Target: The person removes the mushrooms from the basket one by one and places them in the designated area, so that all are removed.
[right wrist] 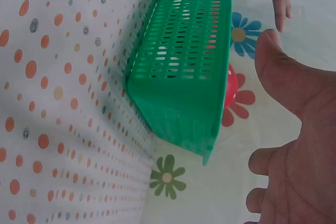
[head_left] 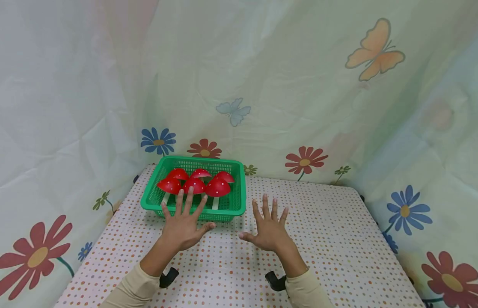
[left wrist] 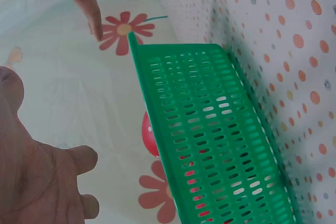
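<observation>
Both hands are held out with fingers spread, and neither holds anything. In the head view the left hand (head_left: 182,229) overlaps the front edge of a green plastic basket (head_left: 239,205). The right hand (head_left: 270,231) hovers right of the basket's near corner, over the dotted tabletop. Inside the basket stand several toy mushrooms (head_left: 218,187) with red, white-dotted caps and white stems, in two rows. Through the slotted basket wall (left wrist: 205,114) in the left wrist view, bits of red show. The left palm (left wrist: 37,182) and right palm (right wrist: 304,171) face the basket from their sides.
A white cloth with coloured dots (head_left: 300,222) covers the table. Behind and beside it hang pale curtains (head_left: 262,55) printed with flowers and butterflies. Dark wrist-camera mounts (head_left: 168,278) sit at the inner side of each wrist, below beige sleeves (head_left: 310,288).
</observation>
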Available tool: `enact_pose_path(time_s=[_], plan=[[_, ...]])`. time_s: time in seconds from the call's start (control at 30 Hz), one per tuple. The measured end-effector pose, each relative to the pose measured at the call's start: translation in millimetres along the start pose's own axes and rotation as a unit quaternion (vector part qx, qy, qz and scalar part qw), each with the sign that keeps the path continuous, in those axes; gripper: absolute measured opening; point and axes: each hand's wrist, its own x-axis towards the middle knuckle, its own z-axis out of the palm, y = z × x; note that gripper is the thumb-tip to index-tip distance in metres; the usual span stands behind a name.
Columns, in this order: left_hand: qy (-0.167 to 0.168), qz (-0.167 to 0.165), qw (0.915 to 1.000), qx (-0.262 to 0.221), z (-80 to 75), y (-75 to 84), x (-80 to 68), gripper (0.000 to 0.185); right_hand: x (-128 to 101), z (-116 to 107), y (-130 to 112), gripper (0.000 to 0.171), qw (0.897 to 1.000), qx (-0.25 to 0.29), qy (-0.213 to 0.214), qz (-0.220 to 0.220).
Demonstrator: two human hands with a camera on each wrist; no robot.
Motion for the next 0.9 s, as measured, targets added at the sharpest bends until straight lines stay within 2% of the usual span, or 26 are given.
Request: enact_pose_path(time_s=[0.13, 0.23, 0.33, 0.37, 0.43, 0.5, 0.57, 0.67, 0.77, 0.83, 0.9], plan=[[0.002, 0.003, 1.0000, -0.008, 0.2, -2.4, 1.5, 0.085, 0, 0, 0, 0.108, 1.000, 0.006, 0.001, -0.008], [0.012, -0.001, 0.9998, -0.017, -0.9, -10.4, 4.8, 0.084, -2, 0, 0, 0.107, 1.000, 0.022, -0.001, -0.017], [0.036, -0.019, 0.9980, -0.047, -5.2, -28.7, 12.4, 0.080, -2, 2, 0, 0.104, 0.999, 0.037, -0.001, -0.024], [0.047, -0.030, 0.9958, -0.073, -7.3, -37.4, 15.8, 0.077, -2, 2, 0, 0.102, 0.999, 0.042, 0.003, -0.025], [0.064, -0.064, 0.9862, -0.138, -11.6, -58.9, 22.9, 0.068, -2, 4, 0, 0.100, 0.998, 0.053, 0.015, -0.028], [0.086, -0.104, 0.9674, -0.214, -15.7, -84.6, 29.4, 0.057, -1, 6, 1, 0.097, 0.997, 0.063, 0.027, -0.029], [0.110, -0.148, 0.9409, -0.284, -20.0, -110.6, 34.8, 0.048, -1, 8, 2, 0.094, 0.995, 0.077, 0.046, -0.034], [0.139, -0.190, 0.9073, -0.349, -22.0, -144.2, 40.3, 0.044, 0, 10, 3, 0.087, 0.992, 0.097, 0.070, -0.041], [0.131, -0.196, 0.8778, -0.417, -14.1, -167.3, 44.7, 0.045, 0, 14, 4, 0.071, 0.987, 0.106, 0.106, -0.050], [0.117, -0.180, 0.8590, -0.465, -3.8, -177.2, 48.8, 0.047, 1, 16, 5, 0.057, 0.983, 0.116, 0.131, -0.057], [0.105, -0.157, 0.8439, -0.502, 8.4, -184.2, 53.4, 0.047, 2, 18, 6, 0.043, 0.977, 0.125, 0.158, -0.068]])
